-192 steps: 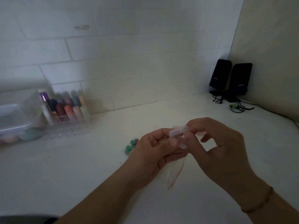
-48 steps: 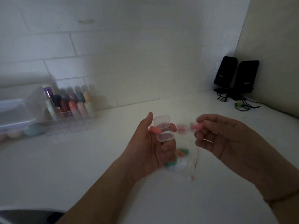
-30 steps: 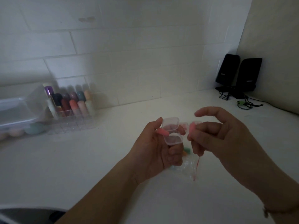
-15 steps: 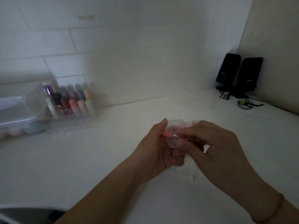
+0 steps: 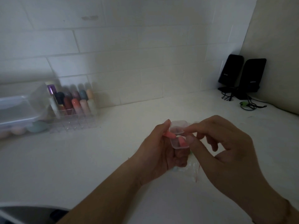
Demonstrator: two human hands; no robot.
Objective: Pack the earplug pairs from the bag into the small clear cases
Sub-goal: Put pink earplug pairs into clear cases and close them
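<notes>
- The earplugs will handle as soft, feather-light foam: expect them to squash under a pinch and spring back, so take each one across its middle with two fingertips and press it down until it sits under the rim.
- The small clear case [image 5: 179, 137] looks like thin, stiff plastic, slick and light; hold it by its side walls, as your left hand [image 5: 159, 156] does now, and keep your fingers off the hinge edge so the lid can swing.
- Your left hand grips the case with its fingers curled under and around it, and the thumb pins a pink earplug [image 5: 170, 135] against the case's left edge, outside it.
- Your right hand [image 5: 226, 151] has its thumb and forefinger pressed close together at the case's right rim, just beside the second pink earplug [image 5: 181, 141]; I cannot tell whether they still pinch it.
- That second plug lies slanted inside the lower tray, a salmon-pink cylinder with a rounded end.
- The case stands open above the worktop [image 5: 80, 159], with its lid on the far side.
- The bag [image 5: 193, 171], clear and limp with a red strip, hangs beneath your hands; a hint of green shows through it, though its contents are mostly hidden.
</notes>
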